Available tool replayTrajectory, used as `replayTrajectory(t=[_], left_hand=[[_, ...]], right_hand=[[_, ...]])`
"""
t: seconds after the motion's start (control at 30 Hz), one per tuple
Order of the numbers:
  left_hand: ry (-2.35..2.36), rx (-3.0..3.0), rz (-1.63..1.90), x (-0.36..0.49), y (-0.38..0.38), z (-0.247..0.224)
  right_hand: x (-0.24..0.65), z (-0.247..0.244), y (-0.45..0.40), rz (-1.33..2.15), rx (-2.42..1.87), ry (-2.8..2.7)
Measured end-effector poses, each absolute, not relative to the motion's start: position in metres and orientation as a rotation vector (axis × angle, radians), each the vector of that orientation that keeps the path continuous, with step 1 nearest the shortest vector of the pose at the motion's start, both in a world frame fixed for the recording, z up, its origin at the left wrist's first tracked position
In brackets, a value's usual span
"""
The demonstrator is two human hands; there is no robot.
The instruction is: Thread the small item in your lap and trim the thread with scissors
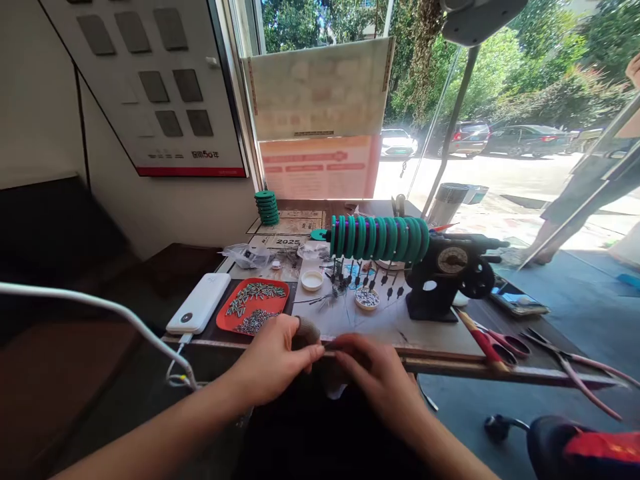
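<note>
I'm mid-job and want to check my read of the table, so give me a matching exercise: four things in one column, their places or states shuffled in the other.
1. Left hand and right hand
2. Red tray
3. White power bank
4. Upright stack of green rings

A. White cable plugged into its near end
B. At the back, near the wall
C. Fingertips close together
D. Small metal pieces lie in it

Pairs: 1-C, 2-D, 3-A, 4-B
</note>
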State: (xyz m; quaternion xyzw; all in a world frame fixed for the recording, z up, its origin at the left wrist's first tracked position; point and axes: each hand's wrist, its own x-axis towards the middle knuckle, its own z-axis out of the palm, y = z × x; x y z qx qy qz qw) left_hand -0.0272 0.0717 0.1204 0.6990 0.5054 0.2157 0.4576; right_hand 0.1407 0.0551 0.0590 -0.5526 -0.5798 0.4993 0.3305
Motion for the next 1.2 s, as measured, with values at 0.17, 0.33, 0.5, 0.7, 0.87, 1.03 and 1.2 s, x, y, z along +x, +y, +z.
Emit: replayTrajectory(t=[0.17, 0.33, 0.5, 0.7, 0.87, 1.03, 1.2], left_hand=[[1.179, 1.409, 0.620, -0.014, 0.062, 0.084], [1.070, 1.286, 0.755, 0.000, 0.052, 0.065], [0.986, 1.247, 0.789, 0.007, 0.043, 0.065], [0.998, 1.273, 0.841, -0.011, 0.056, 0.080], [0.965, 1.170, 0.974, -0.026, 0.096, 0.115], [0.935, 1.110, 1.049, -0.021, 0.116, 0.136], [0.901, 1.071, 1.071, -0.025, 0.118, 0.127]], right_hand=[[0.143, 0.053, 0.056, 1.727, -1.187, -1.023], [0.146, 0.057, 0.046, 1.695, -1.157, -0.743], [0.166, 0.089, 0.043, 1.570, -1.069, -0.627], [0.178, 0.084, 0.052, 1.450, -1.089, -0.990], [0.107, 0.046, 0.073, 0.364, -1.415, -2.253], [0.044, 0.021, 0.112, -0.057, -1.450, -2.201], [0.062, -0.004, 0.107, -0.335, -1.242, -2.150]])
